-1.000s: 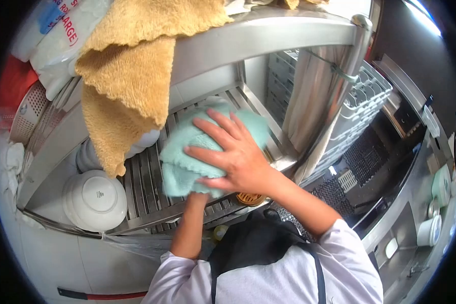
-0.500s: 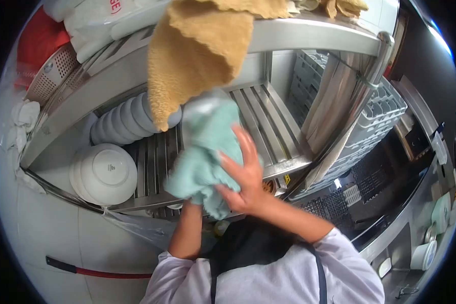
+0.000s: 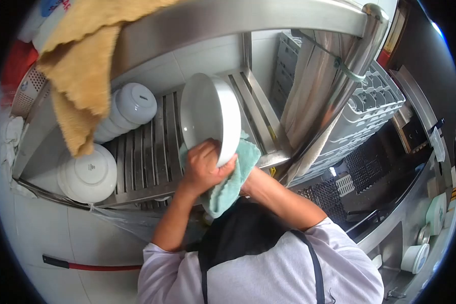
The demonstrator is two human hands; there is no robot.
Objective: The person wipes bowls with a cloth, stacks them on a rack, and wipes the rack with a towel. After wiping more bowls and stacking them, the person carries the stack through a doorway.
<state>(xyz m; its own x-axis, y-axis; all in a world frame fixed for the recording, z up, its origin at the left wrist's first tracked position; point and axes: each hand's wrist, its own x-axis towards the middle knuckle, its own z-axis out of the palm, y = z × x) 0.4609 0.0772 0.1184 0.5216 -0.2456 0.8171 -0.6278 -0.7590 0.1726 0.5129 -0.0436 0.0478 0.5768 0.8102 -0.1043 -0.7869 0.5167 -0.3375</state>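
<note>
A shallow white bowl (image 3: 201,109) stands on edge in front of me, its hollow side facing left. My left hand (image 3: 205,163) is closed on its lower rim, thumb over the outer wall. A pale green cloth (image 3: 228,195) hangs below and behind the bowl. My right hand (image 3: 246,184) is tucked into the cloth behind the bowl; only its wrist side shows and its fingers are covered. On the slatted metal shelf (image 3: 159,139), a row of white bowls (image 3: 136,103) lies tipped at the left. Upturned wider white bowls (image 3: 90,175) are stacked nearer me.
A yellow cloth (image 3: 83,81) hangs from the upper steel rail (image 3: 228,25). Grey glass racks (image 3: 365,116) stand right of the steel post (image 3: 329,106). A red-handled pole (image 3: 101,266) lies low at left. White containers (image 3: 415,257) sit by the right-hand sink.
The bowl, earlier mostly covered by the cloth, is now in plain sight. My left hand has come into view on its rim, while my right hand has gone behind it. The view has shifted.
</note>
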